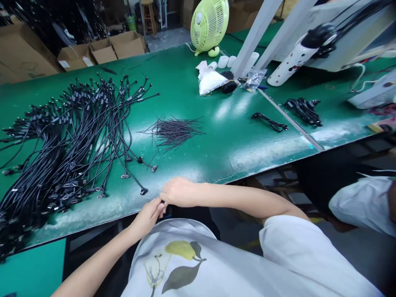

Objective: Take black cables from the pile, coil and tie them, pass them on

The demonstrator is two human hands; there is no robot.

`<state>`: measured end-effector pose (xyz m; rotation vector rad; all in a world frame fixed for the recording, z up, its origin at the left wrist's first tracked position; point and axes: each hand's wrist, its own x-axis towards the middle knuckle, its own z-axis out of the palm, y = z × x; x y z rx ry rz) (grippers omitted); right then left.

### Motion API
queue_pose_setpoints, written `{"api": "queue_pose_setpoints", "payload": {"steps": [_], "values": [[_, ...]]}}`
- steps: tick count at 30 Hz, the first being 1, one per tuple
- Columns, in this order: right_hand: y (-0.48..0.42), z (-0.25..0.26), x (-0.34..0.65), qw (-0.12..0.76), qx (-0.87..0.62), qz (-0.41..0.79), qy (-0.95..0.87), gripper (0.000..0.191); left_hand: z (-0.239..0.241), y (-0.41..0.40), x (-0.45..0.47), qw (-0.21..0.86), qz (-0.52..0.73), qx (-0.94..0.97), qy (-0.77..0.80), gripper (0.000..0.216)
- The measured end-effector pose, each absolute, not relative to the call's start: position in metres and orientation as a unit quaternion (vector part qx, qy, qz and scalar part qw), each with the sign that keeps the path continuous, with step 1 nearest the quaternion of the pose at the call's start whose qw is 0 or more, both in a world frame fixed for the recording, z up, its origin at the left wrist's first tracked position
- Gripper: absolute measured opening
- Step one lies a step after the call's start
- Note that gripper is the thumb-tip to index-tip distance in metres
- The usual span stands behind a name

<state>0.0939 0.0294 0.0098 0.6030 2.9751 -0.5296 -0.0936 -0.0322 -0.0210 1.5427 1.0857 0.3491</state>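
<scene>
My left hand (149, 213) and my right hand (177, 192) meet at the table's front edge, close to my shirt. Both are closed, fingertips pinched together. A small dark bit shows between them, too hidden to name. Just beyond my hands lie the connector ends of loose black cables (105, 111), heaped over the left side of the table. Straight ahead is a loose pile of thin black ties (176, 131), like short wires.
The green table (198, 161) carries a tied black cable (269, 122) and a larger cable bundle (303, 110) at right. Farther back are a green fan (208, 27), a white bag (212, 81) and a white cylinder (291, 66). A person's sleeve (361, 202) is at far right.
</scene>
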Motion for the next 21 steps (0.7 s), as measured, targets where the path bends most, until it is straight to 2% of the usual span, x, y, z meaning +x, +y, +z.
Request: {"api": "queue_pose_setpoints", "payload": {"steps": [6, 8, 10, 13, 15, 17, 21], "values": [[0.030, 0.014, 0.091, -0.037, 0.170, -0.081, 0.981, 0.024, -0.016, -0.026, -0.101, 0.739, 0.223, 0.464, 0.435, 0.037], [0.029, 0.013, 0.092, -0.026, 0.140, -0.088, 0.986, 0.025, -0.011, -0.028, -0.102, 0.724, 0.187, 0.497, 0.441, 0.038], [0.027, 0.009, 0.095, 0.013, 0.142, -0.138, 0.980, 0.024, -0.010, -0.032, -0.102, 0.646, 0.131, 0.595, 0.459, 0.036], [0.025, 0.001, 0.100, 0.071, 0.202, -0.247, 0.945, 0.026, -0.012, -0.037, -0.101, 0.512, 0.080, 0.710, 0.477, 0.029], [0.024, 0.000, 0.102, 0.075, 0.242, -0.285, 0.924, 0.030, -0.013, -0.035, -0.102, 0.477, 0.086, 0.729, 0.482, 0.028], [0.020, 0.003, 0.100, 0.063, 0.261, -0.266, 0.926, 0.028, -0.012, -0.030, -0.103, 0.495, 0.105, 0.714, 0.484, 0.029], [0.017, 0.011, 0.097, 0.045, 0.213, -0.209, 0.953, 0.023, -0.008, -0.024, -0.105, 0.626, 0.110, 0.628, 0.449, 0.038]]}}
